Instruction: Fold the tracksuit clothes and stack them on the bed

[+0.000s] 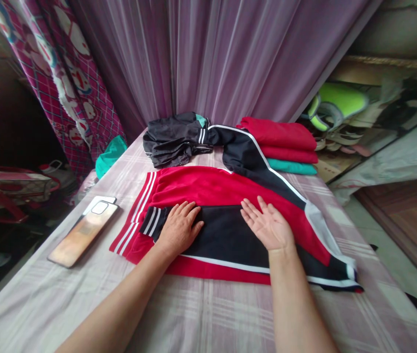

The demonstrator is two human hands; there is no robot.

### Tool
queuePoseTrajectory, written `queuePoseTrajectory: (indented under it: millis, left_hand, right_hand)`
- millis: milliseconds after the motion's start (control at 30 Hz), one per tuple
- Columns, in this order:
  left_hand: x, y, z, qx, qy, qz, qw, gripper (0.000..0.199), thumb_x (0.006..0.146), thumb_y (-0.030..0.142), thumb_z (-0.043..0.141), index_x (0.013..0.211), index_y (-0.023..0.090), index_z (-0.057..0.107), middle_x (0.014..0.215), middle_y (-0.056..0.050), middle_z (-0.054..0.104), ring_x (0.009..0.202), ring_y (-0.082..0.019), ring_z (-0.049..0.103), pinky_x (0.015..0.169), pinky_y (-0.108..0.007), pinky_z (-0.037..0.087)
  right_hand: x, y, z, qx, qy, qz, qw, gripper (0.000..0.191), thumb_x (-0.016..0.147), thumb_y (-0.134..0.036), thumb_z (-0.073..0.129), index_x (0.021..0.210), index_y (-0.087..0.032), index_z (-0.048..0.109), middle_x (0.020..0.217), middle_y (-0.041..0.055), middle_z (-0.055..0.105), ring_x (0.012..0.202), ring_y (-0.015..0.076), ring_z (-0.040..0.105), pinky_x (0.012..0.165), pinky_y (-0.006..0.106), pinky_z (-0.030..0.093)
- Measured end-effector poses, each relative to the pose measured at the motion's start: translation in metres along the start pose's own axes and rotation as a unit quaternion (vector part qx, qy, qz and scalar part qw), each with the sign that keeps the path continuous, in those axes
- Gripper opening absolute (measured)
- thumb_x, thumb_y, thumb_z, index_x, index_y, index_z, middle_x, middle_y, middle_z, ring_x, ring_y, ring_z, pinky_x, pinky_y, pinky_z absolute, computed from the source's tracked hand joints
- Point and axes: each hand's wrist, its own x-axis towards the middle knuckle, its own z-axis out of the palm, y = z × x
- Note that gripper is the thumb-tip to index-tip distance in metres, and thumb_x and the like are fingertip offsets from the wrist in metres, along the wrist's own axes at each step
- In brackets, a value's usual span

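The left hand (pixel 181 226) lies flat, empty, beside the white-striped black cuff (pixel 151 221) of a folded black fabric sleeve (pixel 226 230); the right hand (pixel 269 226) is spread, palm up (touching or not, I cannot tell). Beneath them, the red-and-black fabric jacket (pixel 197 185) runs lengthwise left to right, its outstretched far black sleeve (pixel 243 154) nearer the right hand.

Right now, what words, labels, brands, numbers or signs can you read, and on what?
No text can be read for certain.
Magenta patterned cloth curtain: letter-like marks, too blurred to read.
Tan box on the right: faint marks, too small to read.
Red-and-black jacket with white stripes: no lettering visible.
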Motion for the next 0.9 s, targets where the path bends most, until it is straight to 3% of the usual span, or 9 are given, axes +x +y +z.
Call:
queuePoseTrajectory:
  millis: [167, 267, 333, 400, 467, 533, 600, 733, 900]
  left_hand:
    - [0.0, -0.001, 0.001, 0.005, 0.006, 0.003, 1.0, 0.045, 0.098, 0.045, 0.044, 0.134, 0.022, 0.058, 0.143, -0.009, 0.057, 0.137, -0.029, 0.046, 0.116, -0.05, 0.035]
    - [-0.001, -0.001, 0.001, 0.003, 0.008, 0.006, 1.0, 0.045, 0.097, 0.044, 0.045, 0.134, 0.021, 0.058, 0.143, -0.011, 0.057, 0.137, -0.03, 0.046, 0.116, -0.051, 0.036]
    - [-0.001, -0.002, 0.002, 0.002, 0.015, 0.008, 1.0, 0.044, 0.097, 0.044, 0.046, 0.133, 0.022, 0.059, 0.143, -0.011, 0.057, 0.137, -0.03, 0.047, 0.115, -0.052, 0.036]
    - [-0.001, -0.003, 0.004, 0.005, 0.02, 0.012, 1.0, 0.044, 0.097, 0.043, 0.047, 0.133, 0.022, 0.059, 0.142, -0.01, 0.058, 0.137, -0.03, 0.047, 0.115, -0.052, 0.037]
    - [-0.001, -0.003, 0.004, 0.011, 0.022, 0.015, 1.0, 0.044, 0.097, 0.043, 0.046, 0.134, 0.021, 0.058, 0.143, -0.011, 0.058, 0.136, -0.03, 0.048, 0.114, -0.052, 0.038]
    - [-0.001, -0.003, 0.005, 0.014, 0.026, 0.017, 0.999, 0.045, 0.097, 0.044, 0.046, 0.133, 0.02, 0.058, 0.142, -0.011, 0.058, 0.136, -0.031, 0.048, 0.114, -0.052, 0.038]
    - [-0.001, -0.003, 0.005, 0.013, 0.03, 0.017, 0.999, 0.044, 0.097, 0.044, 0.047, 0.133, 0.021, 0.059, 0.142, -0.01, 0.058, 0.136, -0.031, 0.048, 0.113, -0.052, 0.039]
    - [-0.001, -0.003, 0.005, 0.014, 0.025, 0.015, 0.999, 0.044, 0.097, 0.043, 0.047, 0.133, 0.02, 0.059, 0.142, -0.011, 0.058, 0.136, -0.031, 0.048, 0.113, -0.052, 0.039]
    - [-0.001, -0.003, 0.004, 0.016, 0.024, 0.016, 0.999, 0.045, 0.098, 0.043, 0.046, 0.133, 0.02, 0.059, 0.142, -0.011, 0.058, 0.136, -0.031, 0.048, 0.113, -0.052, 0.038]
  right_hand:
    - [0.007, -0.006, 0.0, 0.056, 0.034, 0.019, 0.998, 0.033, 0.095, -0.042, 0.041, 0.107, -0.024, 0.065, 0.123, 0.0152, 0.066, 0.117, 0.0245, 0.064, 0.09, 0.046, 0.058]
    - [0.009, -0.005, -0.004, 0.055, 0.041, -0.008, 0.998, 0.025, 0.094, -0.04, 0.047, 0.102, -0.025, 0.066, 0.118, 0.0105, 0.069, 0.112, 0.0223, 0.066, 0.085, 0.043, 0.06]
    - [0.009, -0.004, -0.005, 0.049, 0.046, -0.057, 0.996, 0.014, 0.089, -0.036, 0.06, 0.093, -0.025, 0.066, 0.108, 0.005, 0.071, 0.098, 0.0175, 0.069, 0.076, 0.034, 0.061]
    - [0.006, -0.003, -0.003, 0.038, 0.009, -0.101, 0.994, 0.014, 0.079, -0.032, 0.074, 0.083, -0.024, 0.064, 0.087, -0.002, 0.07, 0.073, 0.0105, 0.066, 0.06, 0.022, 0.056]
    - [0.0, -0.003, 0.002, 0.028, -0.071, -0.113, 0.991, 0.025, 0.071, -0.032, 0.083, 0.074, -0.023, 0.06, 0.065, -0.0082, 0.06, 0.05, 0.0053, 0.051, 0.045, 0.015, 0.044]
    - [-0.005, -0.002, 0.008, 0.02, -0.146, -0.1, 0.984, 0.035, 0.071, -0.038, 0.084, 0.065, -0.022, 0.054, 0.051, -0.011, 0.044, 0.039, 0.0038, 0.035, 0.038, 0.015, 0.034]
    - [-0.007, 0.0, 0.011, 0.017, -0.171, -0.089, 0.981, 0.044, 0.076, -0.042, 0.079, 0.056, -0.021, 0.046, 0.045, -0.0117, 0.033, 0.036, 0.0041, 0.023, 0.036, 0.016, 0.03]
    - [0.0, 0.001, 0.003, 0.055, -0.127, -0.115, 0.984, 0.052, 0.083, -0.035, 0.071, 0.051, -0.021, 0.031, 0.043, -0.0123, 0.02, 0.036, 0.005, 0.012, 0.035, 0.016, 0.025]
    - [0.005, -0.005, -0.007, 0.051, -0.083, -0.166, 0.981, 0.056, 0.084, -0.035, 0.065, 0.052, -0.021, 0.022, 0.043, -0.0122, 0.015, 0.037, 0.0056, 0.01, 0.036, 0.017, 0.024]
